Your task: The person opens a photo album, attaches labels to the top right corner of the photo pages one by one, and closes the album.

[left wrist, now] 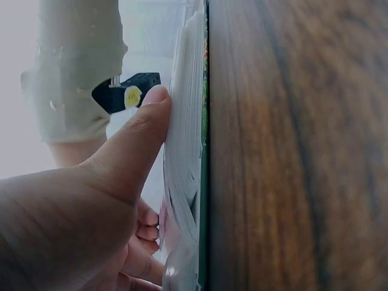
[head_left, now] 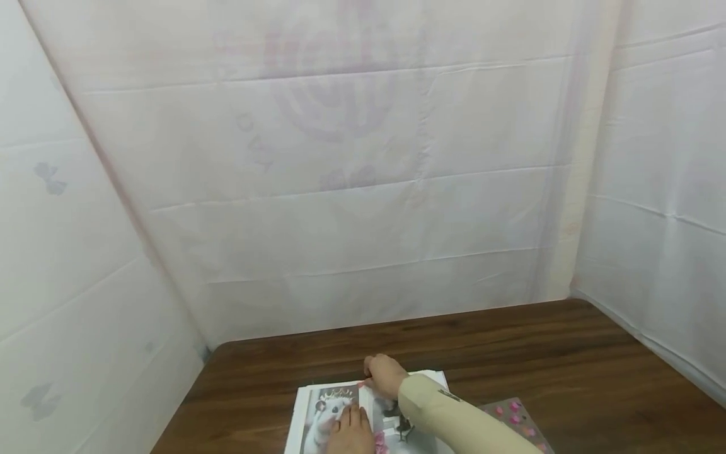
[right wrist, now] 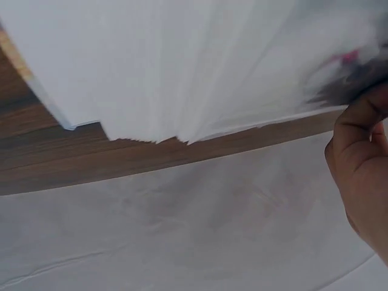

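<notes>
Open book [head_left: 310,432] under two hands.
The book lies in from the bench's [head_left: 272,359] far edge, nearer its left edge. Left hand [head_left: 351,434]: fingers extended on a page, best pressing evenly. Right hand [head_left: 387,376]: curled near the top; its hold is hidden.

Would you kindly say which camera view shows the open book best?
The head view, which looks down on the open book and shows pictures on both pages, though partly hidden. The left wrist view shows mainly page edges; the right wrist view, page edges and part of one blurred picture.
</notes>
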`<move>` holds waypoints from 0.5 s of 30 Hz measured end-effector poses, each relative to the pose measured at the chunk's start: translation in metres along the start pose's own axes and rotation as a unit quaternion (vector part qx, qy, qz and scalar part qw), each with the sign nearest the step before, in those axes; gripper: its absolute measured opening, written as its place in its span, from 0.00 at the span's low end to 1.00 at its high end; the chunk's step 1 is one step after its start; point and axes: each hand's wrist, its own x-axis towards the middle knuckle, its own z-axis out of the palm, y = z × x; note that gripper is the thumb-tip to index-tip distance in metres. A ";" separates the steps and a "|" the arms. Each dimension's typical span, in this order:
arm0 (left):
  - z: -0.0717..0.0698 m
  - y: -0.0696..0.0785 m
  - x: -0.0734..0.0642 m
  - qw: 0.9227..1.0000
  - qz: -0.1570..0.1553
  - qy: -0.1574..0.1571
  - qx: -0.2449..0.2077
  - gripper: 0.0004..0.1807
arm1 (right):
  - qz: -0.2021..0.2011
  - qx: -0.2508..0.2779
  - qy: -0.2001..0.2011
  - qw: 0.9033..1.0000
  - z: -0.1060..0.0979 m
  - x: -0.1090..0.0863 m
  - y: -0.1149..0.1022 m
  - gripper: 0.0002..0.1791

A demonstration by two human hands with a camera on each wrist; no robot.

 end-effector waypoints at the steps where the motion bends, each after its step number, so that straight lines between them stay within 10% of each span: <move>1: 0.000 -0.001 0.000 1.000 -0.001 0.000 -0.001 0.18 | -0.002 0.010 -0.006 1.000 -0.002 0.000 0.001 0.07; 15: 0.007 -0.009 0.006 1.000 -0.006 0.002 -0.021 0.17 | -0.011 0.083 -0.037 0.996 -0.030 -0.002 0.010 0.05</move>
